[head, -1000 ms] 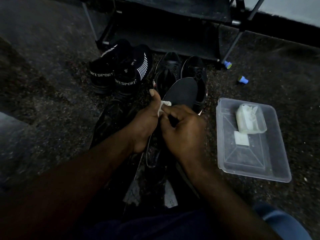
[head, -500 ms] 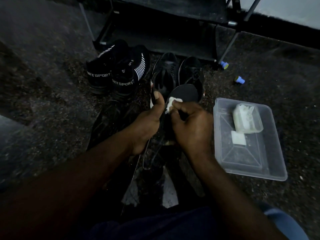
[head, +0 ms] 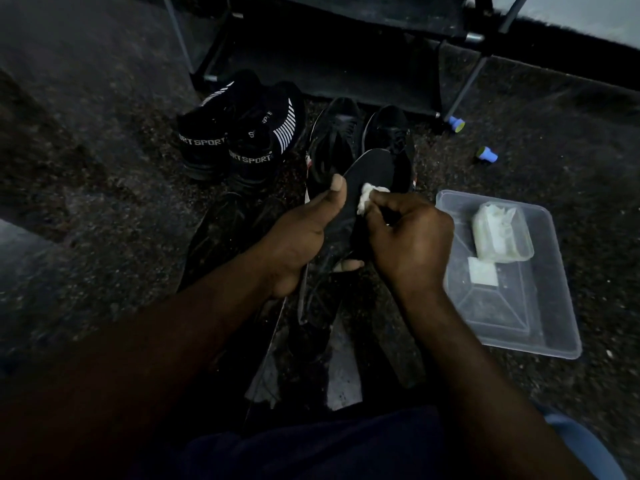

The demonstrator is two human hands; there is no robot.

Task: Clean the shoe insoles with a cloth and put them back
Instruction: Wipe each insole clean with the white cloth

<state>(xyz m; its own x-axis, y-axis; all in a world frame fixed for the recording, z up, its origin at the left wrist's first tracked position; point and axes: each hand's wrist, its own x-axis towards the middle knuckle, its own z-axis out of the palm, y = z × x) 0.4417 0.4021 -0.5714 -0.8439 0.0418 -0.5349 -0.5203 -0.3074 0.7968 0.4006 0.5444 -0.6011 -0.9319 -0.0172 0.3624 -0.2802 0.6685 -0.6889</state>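
My left hand (head: 298,237) grips a black insole (head: 370,171) from its left edge, thumb up along the side, and holds it above the floor. My right hand (head: 408,244) pinches a small white cloth (head: 367,197) and presses it on the insole's middle. Behind the insole stand two black lace-up shoes (head: 339,140), partly hidden by it. A second pair of black shoes (head: 242,133) with white "SPORT" lettering sits to the left.
A clear plastic tray (head: 540,327) lies on the floor at the right, holding a pale wipes pack (head: 498,233) and a small white square. A black shoe rack (head: 346,46) stands behind. Two small blue caps (head: 486,154) lie near its leg. Dark shoes lie under my arms.
My right hand has moved the cloth up the insole, from beside my left thumb toward the middle. The insole now tilts up more to the right.
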